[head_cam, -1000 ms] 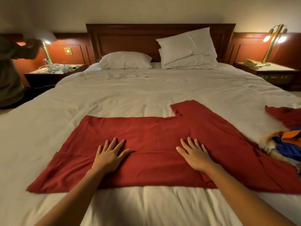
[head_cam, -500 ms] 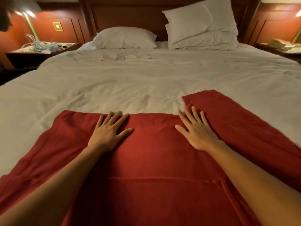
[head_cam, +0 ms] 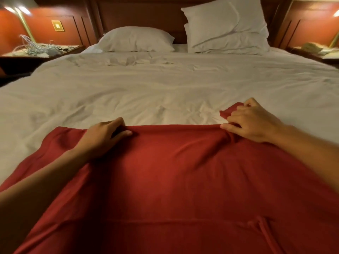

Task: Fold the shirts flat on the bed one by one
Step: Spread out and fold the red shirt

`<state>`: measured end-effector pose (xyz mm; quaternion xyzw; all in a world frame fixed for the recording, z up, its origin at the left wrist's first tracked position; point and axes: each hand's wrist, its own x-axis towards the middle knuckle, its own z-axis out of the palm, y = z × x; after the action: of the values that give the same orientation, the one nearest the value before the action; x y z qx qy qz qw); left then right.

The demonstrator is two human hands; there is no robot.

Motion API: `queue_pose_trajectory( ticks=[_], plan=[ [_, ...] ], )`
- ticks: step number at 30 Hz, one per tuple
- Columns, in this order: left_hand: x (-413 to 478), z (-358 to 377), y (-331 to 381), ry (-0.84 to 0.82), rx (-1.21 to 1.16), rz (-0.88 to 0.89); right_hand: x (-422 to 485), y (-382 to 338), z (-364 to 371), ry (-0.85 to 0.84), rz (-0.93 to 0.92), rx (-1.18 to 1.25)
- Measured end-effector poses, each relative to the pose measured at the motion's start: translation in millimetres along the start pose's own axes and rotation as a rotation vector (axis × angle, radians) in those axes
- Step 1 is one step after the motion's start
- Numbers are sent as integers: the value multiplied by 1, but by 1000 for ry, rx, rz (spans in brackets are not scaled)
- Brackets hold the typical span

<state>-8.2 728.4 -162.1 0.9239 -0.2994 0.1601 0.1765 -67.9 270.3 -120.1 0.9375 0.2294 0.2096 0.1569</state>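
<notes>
White bed (head_cam: 165, 85), two pillows (head_cam: 135, 40) at the headboard (head_cam: 139, 17), red shirt (head_cam: 174, 180) spread on its near end; your left hand (head_cam: 104, 138) and right hand (head_cam: 251, 121) both grip the shirt's far edge, the right bunching cloth.

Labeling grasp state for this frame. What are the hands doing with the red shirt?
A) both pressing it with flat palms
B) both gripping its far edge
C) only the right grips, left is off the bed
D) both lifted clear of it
B: the left hand and right hand each have fingers curled round the far edge of the red shirt, which lies on the bed.
</notes>
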Motion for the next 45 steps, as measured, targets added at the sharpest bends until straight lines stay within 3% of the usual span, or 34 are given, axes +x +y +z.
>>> queue_pose_trajectory(
  ticks=[6,9,11,15,20,27,31,36,39,42,45],
  plan=[
    [-45,-70,-3,-33,159,138,-30,12,-67,-229,-133,-100],
    [-88,-98,6,-27,170,193,-68,-17,-96,-204,-167,2],
    [-120,-110,12,-10,196,198,-99,-40,-109,-168,-135,62],
    [-171,-116,15,-74,182,173,-155,-84,-117,-332,-28,164],
    [-207,-118,16,-46,135,-29,-188,-93,-120,-304,77,27],
    [-202,-140,37,-56,71,-180,-188,-92,-146,-154,221,-68],
    [-204,-157,38,-109,62,-191,-197,-99,-150,-233,257,21],
    [-216,-156,36,-148,52,-245,-204,-106,-152,-216,361,100],
    [-221,-147,36,-137,13,-269,-208,-110,-151,-291,286,146],
    [-222,-139,33,-46,28,-459,-207,-112,-154,-261,245,203],
    [-223,-129,31,-81,86,-588,-203,-116,-160,-292,274,341]
  ],
)
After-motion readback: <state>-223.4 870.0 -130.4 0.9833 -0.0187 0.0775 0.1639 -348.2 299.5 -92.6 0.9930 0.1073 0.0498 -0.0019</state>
